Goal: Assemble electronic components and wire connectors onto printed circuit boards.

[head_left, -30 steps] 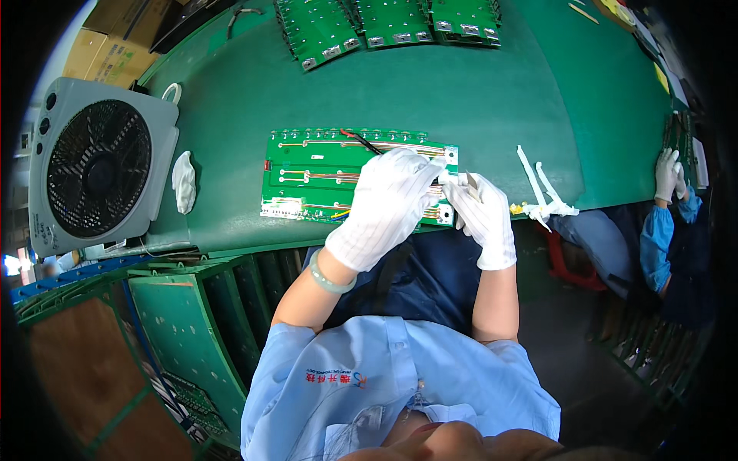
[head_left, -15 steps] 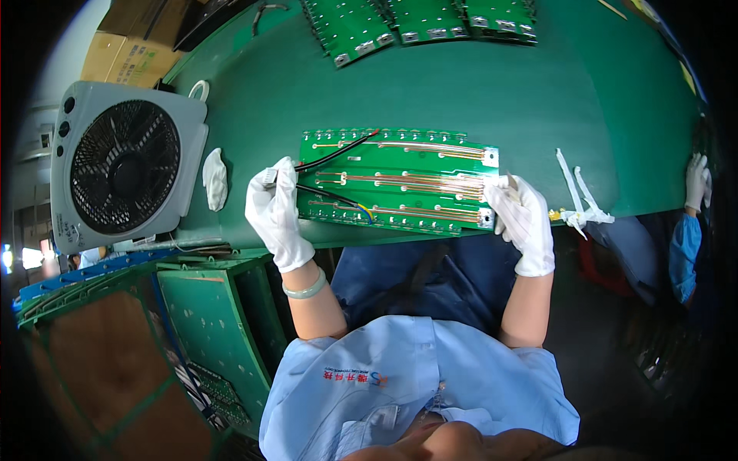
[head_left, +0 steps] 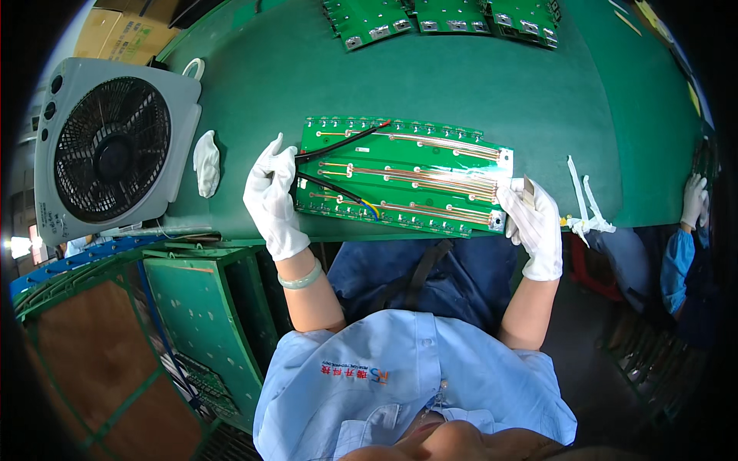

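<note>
A long green circuit board (head_left: 369, 157) with copper-coloured lines lies crosswise in front of me. Two black cables (head_left: 338, 147) run over its left part, one with a red tip and the other ending in blue and yellow wires. White gloves cover both hands. My left hand (head_left: 273, 201) is closed at the board's left end, where the cables come off; its index finger points up. My right hand (head_left: 534, 227) grips the board's right end by a metal terminal. A small flat greyish-brown piece (head_left: 528, 192) sticks up between its fingers; its kind I cannot make out.
On the green table (head_left: 492, 84), more circuit boards (head_left: 452, 17) lie at the far side. A box fan (head_left: 115, 150) and a crumpled white glove (head_left: 207, 164) are at left, white strips (head_left: 588, 207) at right. Another person's gloved hand (head_left: 695, 201) shows at far right.
The board and my right hand have shifted a little to the right in view. My left index finger has straightened upward, and a pale piece seen by that hand before no longer shows.
</note>
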Demonstrator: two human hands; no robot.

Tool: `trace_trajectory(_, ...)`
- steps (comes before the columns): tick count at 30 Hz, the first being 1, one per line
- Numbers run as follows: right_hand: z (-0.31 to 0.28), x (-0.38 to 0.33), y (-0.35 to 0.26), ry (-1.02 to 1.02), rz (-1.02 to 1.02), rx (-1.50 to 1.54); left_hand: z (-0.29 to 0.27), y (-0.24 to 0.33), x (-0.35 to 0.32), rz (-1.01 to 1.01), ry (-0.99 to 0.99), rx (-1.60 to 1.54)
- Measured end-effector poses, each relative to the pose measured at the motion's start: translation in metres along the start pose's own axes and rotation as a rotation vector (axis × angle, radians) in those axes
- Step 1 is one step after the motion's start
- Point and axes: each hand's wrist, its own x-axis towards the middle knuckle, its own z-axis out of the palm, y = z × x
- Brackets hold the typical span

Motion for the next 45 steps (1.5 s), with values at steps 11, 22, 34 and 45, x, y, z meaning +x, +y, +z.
trace_trajectory(11,-0.002,0.0,0.002,-0.016,0.006,0.012,0.026,0.051,-0.015,0.031,0.141,0.298)
trace_trajectory(22,-0.001,0.0,-0.004,-0.008,0.039,-0.039,0.122,0.057,-0.075,0.731,-0.664,0.346)
trace_trajectory(34,-0.003,-0.006,0.002,0.022,-0.074,0.101,0.014,0.062,-0.02,0.026,0.044,0.084)
trace_trajectory(45,0.01,-0.025,0.028,0.115,-0.208,0.337,-0.026,-0.016,-0.019,-0.397,-0.321,-0.365)
